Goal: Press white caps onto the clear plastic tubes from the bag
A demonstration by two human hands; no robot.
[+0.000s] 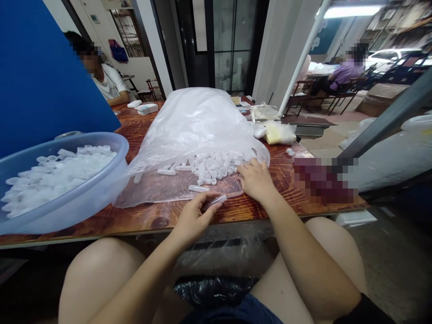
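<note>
Between the thumb and fingers of my left hand (195, 213) is a clear plastic tube (216, 201), held just above the table's front edge. My right hand (255, 179) reaches to the right side of a pile of small white plastic caps (212, 166); its fingertips are among the caps, and whether they grip one is hidden. The pile spills from the mouth of a large translucent plastic bag (202, 117). Another clear tube (198, 188) lies on the bag's flap beyond my left hand, and a couple more lie left of the caps.
A blue plastic basin (77, 193) full of translucent tubes stands at the left, beside a blue panel (50, 67). Small bags (278, 132) lie at the back right of the wooden table (283, 198). A person (110, 83) sits beyond the panel; others sit farther right.
</note>
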